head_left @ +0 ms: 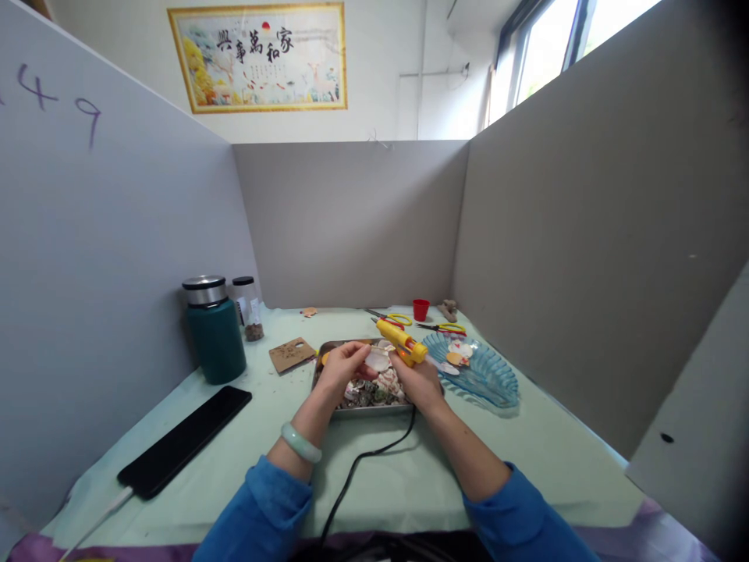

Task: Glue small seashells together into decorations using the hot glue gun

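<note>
Between the fingertips of my left hand (346,367) is a pale white shell (378,359), held over the metal tray. My right hand (418,381) is wrapped round the handle of a yellow hot glue gun (401,338), its nozzle pointing up and to the left; an orange light glows on its side. The gun's black cord (358,460) runs down toward the table's front edge. Beneath both hands lies the metal tray (374,411), filled with shells and small grey and white pieces. My wrists partly hide the tray's sides.
A blue scalloped glass dish (495,382) with several shells stands right of the tray. Behind are scissors (448,329), more scissors (398,318) and a red cup (420,310). At left are a brown board (292,355), green flask (215,343), jar (249,308) and phone (187,441). Grey partitions (351,226) surround the table.
</note>
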Demonstrator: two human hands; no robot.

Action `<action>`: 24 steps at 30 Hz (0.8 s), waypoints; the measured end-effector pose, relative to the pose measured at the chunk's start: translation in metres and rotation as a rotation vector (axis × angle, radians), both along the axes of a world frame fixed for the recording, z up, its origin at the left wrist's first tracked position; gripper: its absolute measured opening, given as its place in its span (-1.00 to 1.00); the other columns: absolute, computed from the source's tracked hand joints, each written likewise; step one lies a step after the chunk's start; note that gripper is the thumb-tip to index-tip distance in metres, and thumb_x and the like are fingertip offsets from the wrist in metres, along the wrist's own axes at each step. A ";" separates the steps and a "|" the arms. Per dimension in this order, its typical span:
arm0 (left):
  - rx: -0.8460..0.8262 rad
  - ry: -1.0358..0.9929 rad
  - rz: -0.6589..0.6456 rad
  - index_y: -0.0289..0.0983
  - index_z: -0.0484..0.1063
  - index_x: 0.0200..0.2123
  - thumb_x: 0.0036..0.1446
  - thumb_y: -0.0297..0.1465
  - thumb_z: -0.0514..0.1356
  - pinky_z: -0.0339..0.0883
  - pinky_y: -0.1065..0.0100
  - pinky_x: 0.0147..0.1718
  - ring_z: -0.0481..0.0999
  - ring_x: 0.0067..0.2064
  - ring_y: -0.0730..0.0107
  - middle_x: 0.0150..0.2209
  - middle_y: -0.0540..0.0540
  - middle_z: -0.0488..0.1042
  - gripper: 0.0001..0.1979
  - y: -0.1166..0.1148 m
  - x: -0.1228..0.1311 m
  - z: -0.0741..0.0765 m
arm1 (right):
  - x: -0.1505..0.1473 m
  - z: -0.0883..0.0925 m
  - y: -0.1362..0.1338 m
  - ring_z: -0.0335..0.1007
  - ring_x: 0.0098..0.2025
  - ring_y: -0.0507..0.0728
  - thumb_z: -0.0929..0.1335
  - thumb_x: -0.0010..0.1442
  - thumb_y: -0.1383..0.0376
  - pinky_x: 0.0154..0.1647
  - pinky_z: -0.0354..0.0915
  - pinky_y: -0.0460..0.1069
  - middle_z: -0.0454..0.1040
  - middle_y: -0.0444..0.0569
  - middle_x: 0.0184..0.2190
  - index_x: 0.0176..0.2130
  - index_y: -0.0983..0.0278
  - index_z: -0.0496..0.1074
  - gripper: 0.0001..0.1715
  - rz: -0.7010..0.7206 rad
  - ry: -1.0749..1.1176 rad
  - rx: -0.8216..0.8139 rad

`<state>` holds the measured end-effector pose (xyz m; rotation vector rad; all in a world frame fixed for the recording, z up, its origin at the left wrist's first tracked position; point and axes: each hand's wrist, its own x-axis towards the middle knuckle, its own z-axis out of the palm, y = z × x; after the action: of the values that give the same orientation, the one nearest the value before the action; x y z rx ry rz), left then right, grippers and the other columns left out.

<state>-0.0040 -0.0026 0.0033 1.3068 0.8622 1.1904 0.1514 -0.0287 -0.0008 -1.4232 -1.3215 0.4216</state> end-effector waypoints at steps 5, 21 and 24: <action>-0.021 0.006 0.000 -0.34 0.39 -0.34 -0.09 -0.11 0.31 0.37 0.44 -0.54 0.49 -0.58 0.40 -0.62 -0.07 0.49 -0.59 0.000 0.000 0.000 | 0.000 0.000 0.000 0.47 -0.31 0.18 0.31 0.05 0.08 -0.30 0.31 -0.01 0.56 -0.03 -0.38 -0.33 0.24 0.47 -0.69 0.003 0.020 -0.008; -0.028 -0.001 0.004 -0.34 0.37 -0.32 -0.13 -0.11 0.33 0.39 0.42 -0.52 0.50 -0.57 0.39 -0.60 -0.04 0.48 -0.55 0.000 0.003 0.000 | 0.001 -0.004 0.001 0.44 -0.42 0.17 0.31 0.05 -0.02 -0.43 0.26 -0.03 0.48 -0.08 -0.57 -0.35 0.25 0.49 -0.59 0.056 0.046 -0.052; -0.031 -0.005 0.009 -0.34 0.37 -0.32 -0.12 -0.09 0.32 0.38 0.43 -0.53 0.50 -0.58 0.39 -0.63 -0.04 0.47 -0.55 0.000 0.003 0.000 | 0.001 -0.008 0.005 0.43 -0.45 0.17 0.32 0.02 -0.04 -0.46 0.26 -0.03 0.46 -0.08 -0.60 -0.40 0.26 0.47 -0.58 0.034 0.087 -0.036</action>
<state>-0.0009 -0.0025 0.0035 1.2757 0.8806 1.1821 0.1524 -0.0240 -0.0087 -1.3982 -1.2753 0.5266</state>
